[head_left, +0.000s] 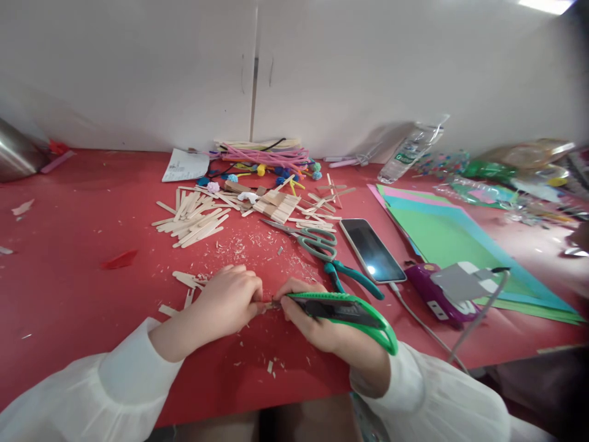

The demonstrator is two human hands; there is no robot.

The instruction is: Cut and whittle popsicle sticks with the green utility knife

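Note:
A green utility knife point(343, 309) lies along my right hand point(313, 316), which is closed round it with the blade end pointing left. My left hand point(230, 298) is closed, pinching a small wooden craft stick point(265, 306) whose far part is covered by my fingers. Knife tip and stick meet, or nearly meet, between the two hands; exact contact is hidden. Wood shavings point(257, 245) are scattered on the red table just beyond my hands. A few cut sticks point(186, 281) lie by my left wrist.
Scissors point(317, 240), teal pliers point(354, 279) and a phone point(372, 250) lie beyond my right hand. A stick pile point(193, 218) and pipe cleaners point(264, 156) sit farther back. Coloured paper point(442, 239), a purple box point(432, 291), a charger cable and a plastic bottle point(409, 153) are right.

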